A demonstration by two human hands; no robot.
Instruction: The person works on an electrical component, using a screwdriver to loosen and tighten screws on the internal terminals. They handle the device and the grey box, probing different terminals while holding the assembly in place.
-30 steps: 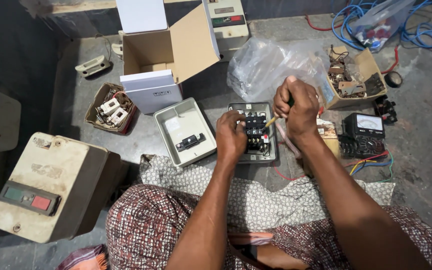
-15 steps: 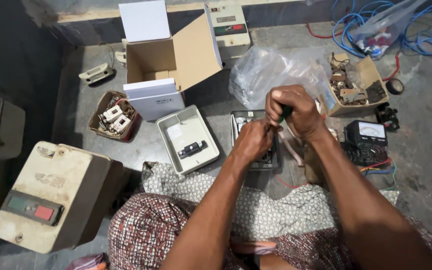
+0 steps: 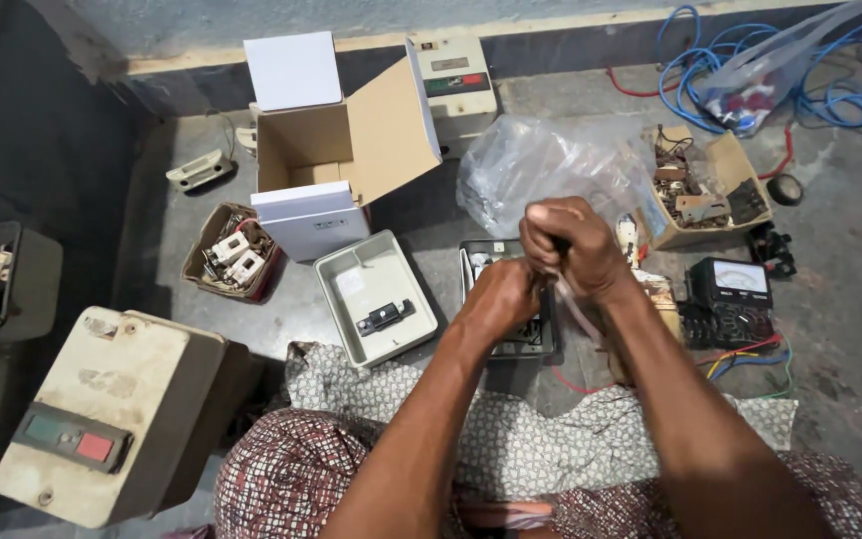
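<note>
On the floor in front of me lies a grey switch unit [image 3: 478, 262] with black parts inside. My left hand [image 3: 496, 297] rests on top of it and covers most of it. My right hand [image 3: 573, 250] is a closed fist just above and right of the left, wrapped around a screwdriver whose handle is almost fully hidden; the two hands touch. The unit's grey cover [image 3: 406, 262] lies upturned to the left with a small black piece [image 3: 384, 317] in it. A patterned cloth [image 3: 511, 439] covers my lap.
Behind stands an open cardboard box [image 3: 321, 150], with a small box of parts [image 3: 231, 262] to its left. A big beige starter box [image 3: 112, 409] sits near left. A plastic bag [image 3: 541, 165], a parts box [image 3: 700, 190], a meter [image 3: 735, 289] and blue cable [image 3: 750, 70] lie right.
My right hand has moved left and closed into a fist over the unit, meeting the left hand. The left hand has slid down onto the unit's middle.
</note>
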